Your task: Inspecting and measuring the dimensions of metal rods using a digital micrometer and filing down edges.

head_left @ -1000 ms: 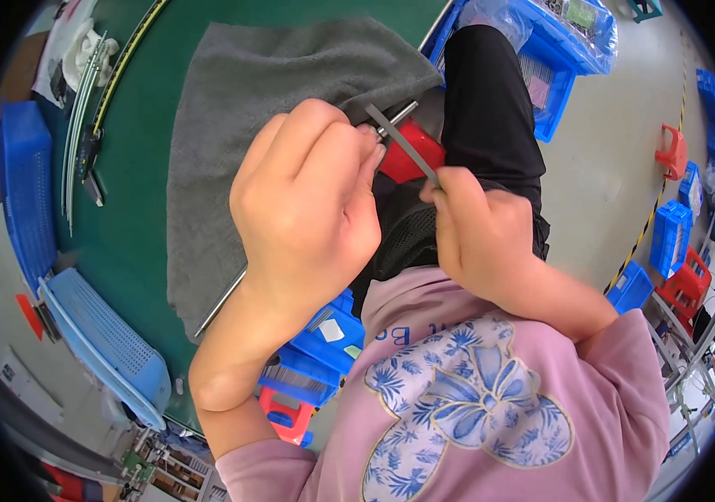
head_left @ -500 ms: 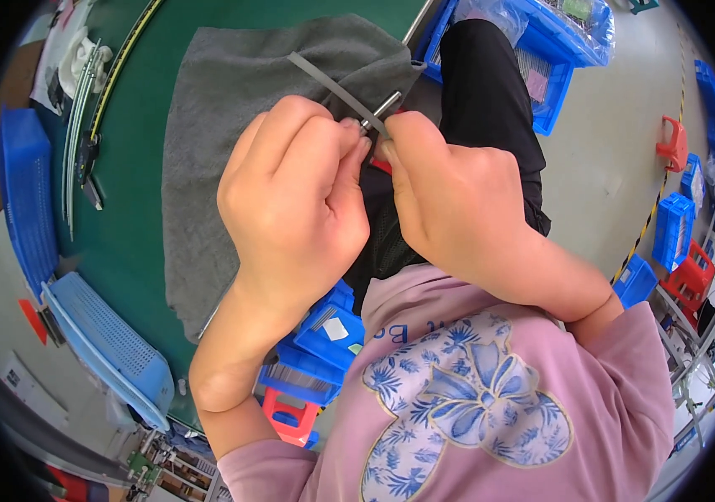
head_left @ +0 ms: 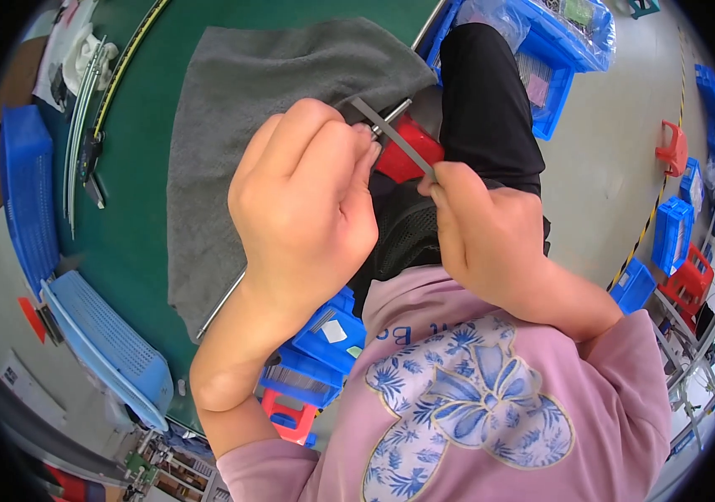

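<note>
My left hand [head_left: 303,197] is closed round a thin shiny metal rod [head_left: 399,110], whose end sticks out past the fingertips. A flat grey strip [head_left: 399,144] lies across the rod near that end; its material I cannot make out. My right hand [head_left: 491,230] pinches the strip's near end between thumb and curled fingers. The middle of the rod is hidden in my left hand. Another length of metal rod [head_left: 222,304] shows beside my left forearm; whether it is the same piece I cannot tell. Beneath the strip is a red object [head_left: 408,151], partly covered.
A grey cloth [head_left: 215,167] drapes the green table [head_left: 144,243]. Several thin rods [head_left: 73,142] and a black-handled cutter [head_left: 90,159] lie at the left. Blue baskets [head_left: 115,343] stand along the left edge. Blue crates [head_left: 554,109] sit beyond my leg, others [head_left: 320,343] below my left arm.
My right hand has drawn right and toward me with the strip, so less of it reaches past the rod. My left hand has shifted slightly right. More of the red object shows.
</note>
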`<action>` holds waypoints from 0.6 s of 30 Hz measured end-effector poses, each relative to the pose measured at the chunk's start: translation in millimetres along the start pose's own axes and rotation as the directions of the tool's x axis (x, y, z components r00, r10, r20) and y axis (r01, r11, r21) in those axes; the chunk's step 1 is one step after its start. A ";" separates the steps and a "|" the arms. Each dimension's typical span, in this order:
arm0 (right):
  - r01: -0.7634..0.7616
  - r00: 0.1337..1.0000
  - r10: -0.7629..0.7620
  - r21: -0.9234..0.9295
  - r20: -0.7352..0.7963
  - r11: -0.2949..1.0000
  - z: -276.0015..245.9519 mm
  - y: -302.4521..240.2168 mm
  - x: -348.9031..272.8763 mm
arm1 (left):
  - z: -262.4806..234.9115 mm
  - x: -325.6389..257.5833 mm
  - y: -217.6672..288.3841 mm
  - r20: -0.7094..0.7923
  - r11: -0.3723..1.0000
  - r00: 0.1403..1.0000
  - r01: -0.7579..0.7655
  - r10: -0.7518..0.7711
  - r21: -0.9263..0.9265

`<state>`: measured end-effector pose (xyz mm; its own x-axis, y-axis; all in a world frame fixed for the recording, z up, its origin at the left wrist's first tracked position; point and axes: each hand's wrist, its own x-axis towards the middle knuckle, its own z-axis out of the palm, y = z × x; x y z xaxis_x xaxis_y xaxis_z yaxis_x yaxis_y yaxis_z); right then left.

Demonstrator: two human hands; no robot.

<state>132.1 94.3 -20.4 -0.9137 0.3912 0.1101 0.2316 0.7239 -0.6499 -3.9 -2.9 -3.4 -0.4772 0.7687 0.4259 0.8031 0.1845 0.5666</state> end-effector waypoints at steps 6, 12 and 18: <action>0.019 0.999 -0.021 -0.041 -0.045 0.999 4.7 -11.9 22.7 | -0.6 1.5 -0.8 -0.027 1.000 1.000 0.005 -0.005 -0.001; 0.052 0.998 -0.053 -0.011 -0.024 0.999 7.3 -0.5 12.1 | -0.5 2.6 -0.8 -0.003 1.000 1.000 -0.010 0.010 0.027; 0.046 0.995 -0.042 0.041 -0.089 0.998 17.2 3.9 -0.4 | -1.5 1.0 -0.6 0.000 1.000 1.000 0.009 -0.009 0.009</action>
<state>127.5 87.2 -36.0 -0.8891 0.4098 0.2037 0.1760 0.7171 -0.6744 -5.4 -3.1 -2.2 -0.4844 0.7669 0.4209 0.8020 0.1970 0.5640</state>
